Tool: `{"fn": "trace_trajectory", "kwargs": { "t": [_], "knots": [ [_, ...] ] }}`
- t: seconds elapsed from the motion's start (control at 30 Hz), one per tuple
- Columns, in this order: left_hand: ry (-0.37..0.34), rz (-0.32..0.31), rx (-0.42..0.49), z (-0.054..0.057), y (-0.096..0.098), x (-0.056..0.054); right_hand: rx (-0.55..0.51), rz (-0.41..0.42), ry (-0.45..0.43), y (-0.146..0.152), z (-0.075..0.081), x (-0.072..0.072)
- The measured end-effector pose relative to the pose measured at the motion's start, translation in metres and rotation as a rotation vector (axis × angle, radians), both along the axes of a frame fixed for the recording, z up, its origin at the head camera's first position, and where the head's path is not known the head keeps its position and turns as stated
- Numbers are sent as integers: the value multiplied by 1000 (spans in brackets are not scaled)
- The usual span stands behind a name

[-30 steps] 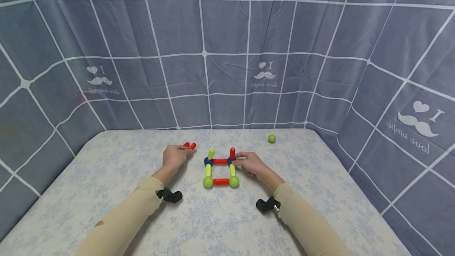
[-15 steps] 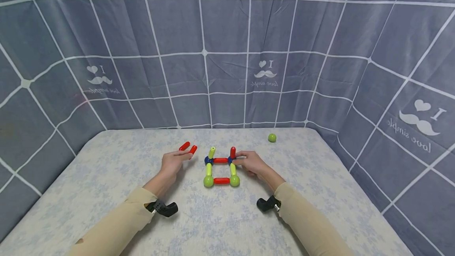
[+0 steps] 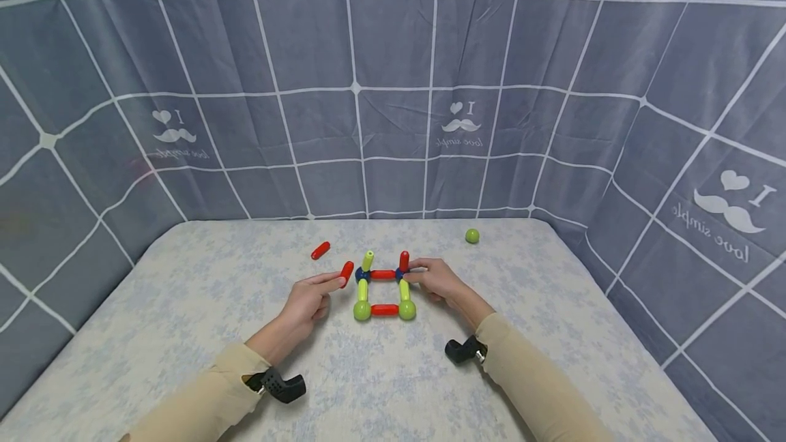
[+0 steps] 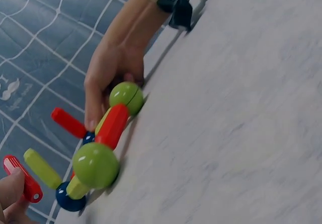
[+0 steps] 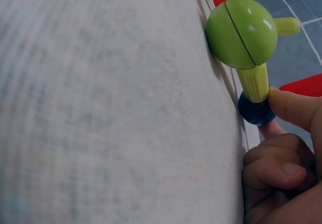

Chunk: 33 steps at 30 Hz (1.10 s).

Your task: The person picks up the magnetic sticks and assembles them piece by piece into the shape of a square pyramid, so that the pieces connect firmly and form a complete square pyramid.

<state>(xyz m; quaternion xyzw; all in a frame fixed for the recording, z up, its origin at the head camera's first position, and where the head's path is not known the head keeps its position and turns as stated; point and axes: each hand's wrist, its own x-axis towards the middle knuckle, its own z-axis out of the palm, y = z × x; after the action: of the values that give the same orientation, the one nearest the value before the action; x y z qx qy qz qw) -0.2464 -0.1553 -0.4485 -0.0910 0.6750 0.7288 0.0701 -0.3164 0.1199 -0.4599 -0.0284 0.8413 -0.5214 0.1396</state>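
Observation:
My left hand [image 3: 307, 302] pinches a red rod [image 3: 346, 273] between thumb and fingers, just left of a square frame of magnetic-looking rods and balls. Two green balls [image 3: 362, 310] form its front corners, with a red rod [image 3: 385, 310] joining them. At the back are two blue balls, linked by another red rod. A yellow-green rod [image 3: 367, 260] stands up from the left blue ball [image 4: 69, 198], and a red rod [image 3: 404, 260] from the right one. With thumb and a finger, my right hand [image 3: 439, 278] pinches the right blue ball [image 5: 255, 108].
Another red rod [image 3: 321, 250] lies on the tablecloth [image 3: 381, 387] behind my left hand. A loose green ball [image 3: 472, 236] rests toward the back right. Grey-blue curtains [image 3: 393, 121] with white lines enclose the table's back and sides.
The left hand has drawn one red rod away from the other and carried it right, close to the frame. The other red rod stays on the table. My right hand keeps its hold.

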Motion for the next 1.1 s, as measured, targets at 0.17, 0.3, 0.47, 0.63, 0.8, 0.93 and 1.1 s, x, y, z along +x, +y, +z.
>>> {"fn": "trace_trajectory", "kwargs": {
  "t": [0.17,0.3,0.47,0.63,0.8,0.93,1.1],
  "knots": [
    [-2,-76,46,-2,12,8,-2,-7,-4,0,2,0],
    [1,-121,53,-3,19,12,-8,-8,-4,0,3,-1],
    [-10,-125,27,-2,24,15,0,3,3,0,3,-1],
    [-16,-139,-4,-2,27,15,-7,2,5,0,3,0],
    [-13,-150,-9,-5,26,15,-9,10,7,0,0,-1],
    [-14,-152,-11,-6,25,16,-16,14,-1,1,0,-1],
    [-8,-154,-18,-5,23,18,-17,16,-1,0,-2,-1]
  ]
}}
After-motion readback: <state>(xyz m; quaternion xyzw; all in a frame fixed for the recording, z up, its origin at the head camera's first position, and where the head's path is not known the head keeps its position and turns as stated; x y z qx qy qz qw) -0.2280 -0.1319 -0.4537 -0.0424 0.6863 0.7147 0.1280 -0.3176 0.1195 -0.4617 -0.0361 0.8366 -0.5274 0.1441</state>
